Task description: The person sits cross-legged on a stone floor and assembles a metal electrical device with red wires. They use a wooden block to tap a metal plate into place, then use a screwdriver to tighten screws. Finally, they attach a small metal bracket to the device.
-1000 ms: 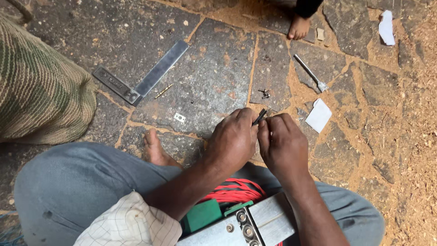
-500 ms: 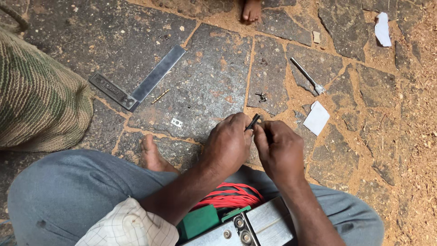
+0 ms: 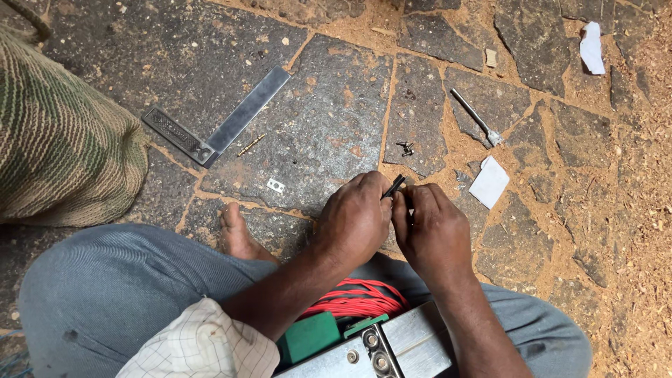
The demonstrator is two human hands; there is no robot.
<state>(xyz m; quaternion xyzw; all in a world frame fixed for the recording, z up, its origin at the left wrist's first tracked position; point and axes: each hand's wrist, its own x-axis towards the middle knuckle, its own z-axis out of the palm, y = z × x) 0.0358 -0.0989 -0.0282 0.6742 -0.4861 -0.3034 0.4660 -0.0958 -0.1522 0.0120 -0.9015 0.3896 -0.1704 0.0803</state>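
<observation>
We saw the fingers (image 3: 383,187) of the left hand (image 3: 353,220) and those of the right hand (image 3: 434,231) pinched together on a small, dark, slender metal piece (image 3: 394,185), whose upper end stuck out above the knuckles. Both hands were closed around it, the fingertips touching one another, held just over the stone floor (image 3: 329,119) in front of the person's lap. What kind of piece it was we could not tell.

Just beyond the hands, on the same dark slab, lay a little cluster of black screws (image 3: 404,148). To the left of the hands a small white metal plate with holes (image 3: 275,185) rested flat, and farther left a thin brass-coloured pin (image 3: 251,145) lay beside a grey steel try square (image 3: 213,120), set aslant. To the right a white scrap of paper (image 3: 488,182) lay near the right hand, and above it a slim silver metal tool with a flared tip (image 3: 474,117). Another white scrap (image 3: 591,47) sat far off at the upper right, among sawdust.

Nearer the body, a bare foot (image 3: 236,234) showed under the left forearm, beside grey trouser legs (image 3: 112,287). On the lap we saw a coil of red cable (image 3: 357,302), a green block (image 3: 308,337) and a silver metal power-tool body (image 3: 399,348). A woven green-and-tan sack (image 3: 59,140) filled the left edge.
</observation>
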